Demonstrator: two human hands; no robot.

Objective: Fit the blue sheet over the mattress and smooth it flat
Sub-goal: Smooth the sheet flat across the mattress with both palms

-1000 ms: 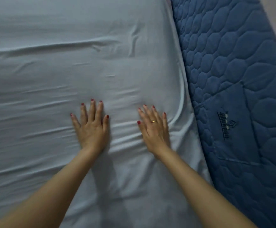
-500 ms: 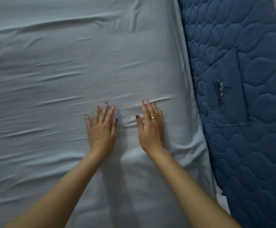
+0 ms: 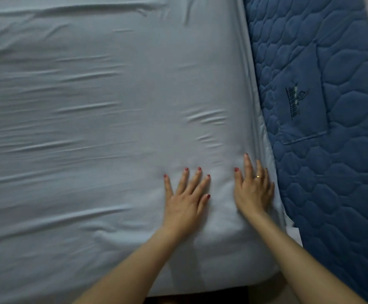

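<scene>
The blue sheet [image 3: 95, 132] covers the top of the mattress from the left edge of the view to the mattress's right edge, and long shallow creases run across its left and middle parts; a long fold crosses near the top, higher in the view than half a second ago, so the whole view has shifted toward the near right corner of the bed; the near edge of the sheet now shows at the bottom, with a dark gap below it, which was out of view before. The left hand [image 3: 184, 199] lies flat on the sheet with its fingers straight and fanned apart, palm down; against the earlier frames it sits further to the right on the sheet and closer to the mattress edge. Just right of it, apart from it by a strip of smooth cloth, the right hand [image 3: 254, 190] presses flat as well, fingers straight and close together, a ring on one finger; it now lies at the very right edge of the sheet, where half a second ago it was well inside that edge. A few short wrinkles sit above the right hand. To the right, beside the mattress and touching its side, lies a dark blue quilted cover [image 3: 336, 128] with a stitched emblem.
</scene>
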